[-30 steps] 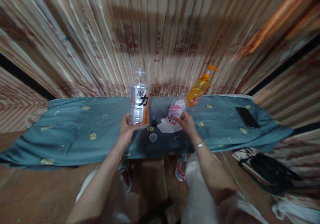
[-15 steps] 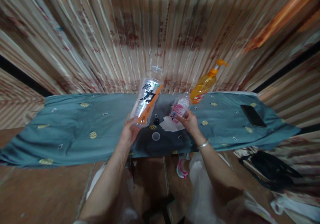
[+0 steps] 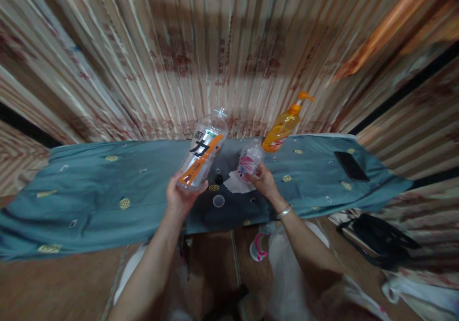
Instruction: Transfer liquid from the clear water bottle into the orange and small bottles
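My left hand (image 3: 182,194) is wrapped round the lower end of a large clear bottle (image 3: 203,151) with a silver and orange label, tilted with its neck up and to the right. Fingers of my right hand (image 3: 263,180) grip a small clear bottle (image 3: 251,158) with a pink label. Beneath that one lies a white piece of paper (image 3: 238,183). A pump bottle of orange-yellow liquid (image 3: 282,129) stands just behind it. On the cloth between my hands are a small black object (image 3: 219,176) and a round translucent cap (image 3: 218,200).
A green patterned cloth (image 3: 93,182) covers the table. The black phone (image 3: 350,166) lies at its right end. Pleated curtains (image 3: 193,48) hang behind. On the floor at the lower right is a black bag (image 3: 380,239).
The large bottle has been lowered slightly and tilted more, its label turned a little in my left hand. My right hand still grips the small bottle. The whole view has shifted slightly.
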